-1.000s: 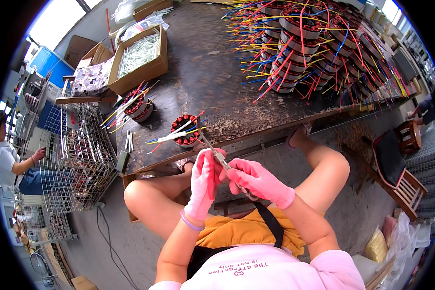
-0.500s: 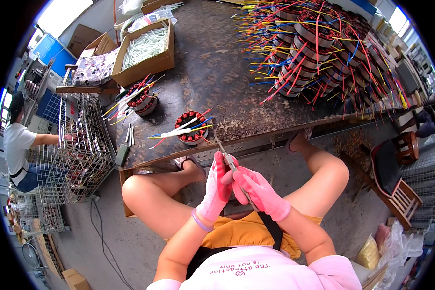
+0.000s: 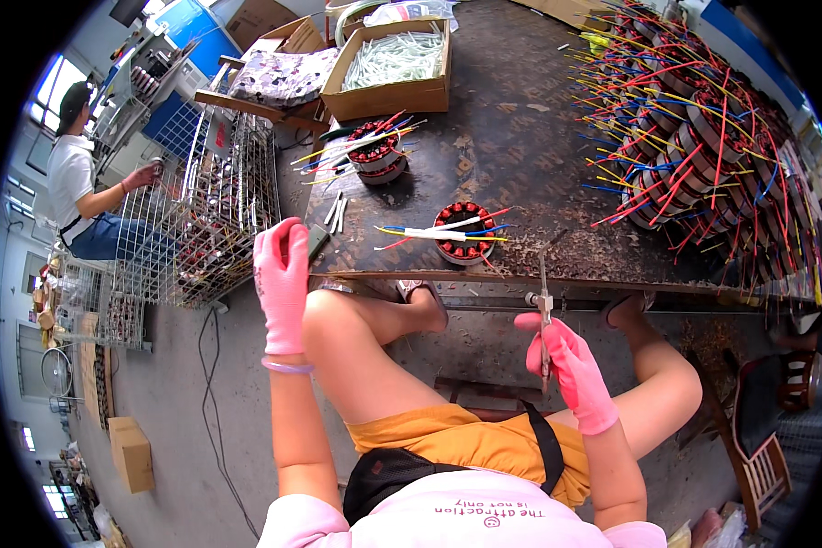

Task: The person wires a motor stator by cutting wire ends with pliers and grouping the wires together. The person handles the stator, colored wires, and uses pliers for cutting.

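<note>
My left hand (image 3: 281, 279), in a pink glove, is raised at the table's near left corner, fingers loosely apart and holding nothing I can see. My right hand (image 3: 568, 361), also gloved in pink, grips a pair of slim metal pliers (image 3: 544, 306) pointing up at the table edge. On the dark table (image 3: 521, 146) just beyond sits a red wound motor stator (image 3: 464, 231) with white, yellow and blue leads. A second stator (image 3: 374, 151) with coloured leads lies further back left. A few white sleeves (image 3: 337, 212) lie near the left hand.
A big pile of stators with red, blue and yellow wires (image 3: 703, 137) fills the table's right. A cardboard box of white tubing (image 3: 393, 66) stands at the back. A wire cage trolley (image 3: 201, 210) stands left, with another seated person (image 3: 82, 196) beyond. A wooden chair (image 3: 758, 429) is right.
My hands, together over my lap before, have parted. The left has swung up and out to the table's left corner; the right stays low with the pliers.
</note>
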{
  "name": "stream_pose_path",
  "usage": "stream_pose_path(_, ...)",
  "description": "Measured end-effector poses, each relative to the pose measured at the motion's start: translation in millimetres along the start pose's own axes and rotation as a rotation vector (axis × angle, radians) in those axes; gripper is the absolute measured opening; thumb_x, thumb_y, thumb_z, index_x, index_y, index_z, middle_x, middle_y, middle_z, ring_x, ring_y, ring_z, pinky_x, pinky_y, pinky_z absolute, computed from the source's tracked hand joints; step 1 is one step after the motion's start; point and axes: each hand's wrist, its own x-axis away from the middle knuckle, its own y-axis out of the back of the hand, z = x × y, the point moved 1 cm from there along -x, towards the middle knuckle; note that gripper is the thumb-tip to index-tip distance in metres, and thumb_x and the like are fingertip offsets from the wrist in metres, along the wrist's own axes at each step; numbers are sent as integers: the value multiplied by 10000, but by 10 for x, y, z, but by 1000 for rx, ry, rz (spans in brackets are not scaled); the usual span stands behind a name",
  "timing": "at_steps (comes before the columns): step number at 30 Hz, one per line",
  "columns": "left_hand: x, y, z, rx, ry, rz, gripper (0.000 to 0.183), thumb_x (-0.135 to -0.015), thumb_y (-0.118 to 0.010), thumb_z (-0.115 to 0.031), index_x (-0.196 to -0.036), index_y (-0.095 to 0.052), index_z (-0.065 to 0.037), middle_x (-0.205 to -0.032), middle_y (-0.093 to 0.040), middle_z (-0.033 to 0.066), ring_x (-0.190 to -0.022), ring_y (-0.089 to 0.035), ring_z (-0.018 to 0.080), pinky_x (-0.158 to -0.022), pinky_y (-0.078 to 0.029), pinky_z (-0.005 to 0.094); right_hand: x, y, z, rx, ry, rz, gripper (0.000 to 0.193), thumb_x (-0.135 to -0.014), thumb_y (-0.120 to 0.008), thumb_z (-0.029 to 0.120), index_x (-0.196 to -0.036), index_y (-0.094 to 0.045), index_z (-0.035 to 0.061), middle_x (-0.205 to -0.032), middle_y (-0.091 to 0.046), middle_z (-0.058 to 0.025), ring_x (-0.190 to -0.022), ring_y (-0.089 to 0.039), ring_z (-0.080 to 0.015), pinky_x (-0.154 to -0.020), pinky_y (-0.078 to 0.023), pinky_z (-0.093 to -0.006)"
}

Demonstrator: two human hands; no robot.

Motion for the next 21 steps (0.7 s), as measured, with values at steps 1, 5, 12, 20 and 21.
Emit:
stream_pose_path(1,-8,35,98,54,94,4,239,-989,-642,-198,-1095,-683,12,-1045,-629,86,-964,-607,201,-875,-484,319,-39,17,-41,-53,86,-37,331,-1064,-532,317,-1215,-583,27,-811,-570,28,-663,-445,-30,-561,-336,-192)
stream_pose_path(5,113,-45,396,287,265,37,247,-1001,-633,-190,-1132,-668,17,-1088,-641,91,-997,-605,179,-918,-473,318,-153,134,-134,-49,271,-228,296,-1045,-574,191,-1291,-516,35,-912,-554,27,-689,-435,-25,-591,-354,-193)
stream_pose_path(12,247,-206,493,591,390,54,232,-1018,-621,-184,-1197,-656,-42,-965,-633,-35,-678,-445,13,-570,-359,180,-133,502,315,210,586,-385,212,-1060,-541,168,-1208,-597,27,-980,-560,29,-853,-497,-37,-694,-393,-190)
stream_pose_path(20,19,-91,693,-205,14,18,407,-1005,-620,-287,-1282,-609,11,-1310,-582,164,-1154,-577,275,-1010,-459,380,140,876,620,-182,515,-197,359,-1061,-535,333,-1257,-541,32,-833,-512,2,-692,-445,-69,-632,-407,-241)
stream_pose_path(21,-35,-70,828,-326,-39,36,435,-1002,-620,-311,-1295,-603,10,-1325,-579,171,-1181,-570,293,-1031,-447,389,167,914,641,-173,484,-205,353,-1062,-534,335,-1244,-548,33,-829,-510,4,-693,-441,-67,-626,-405,-243)
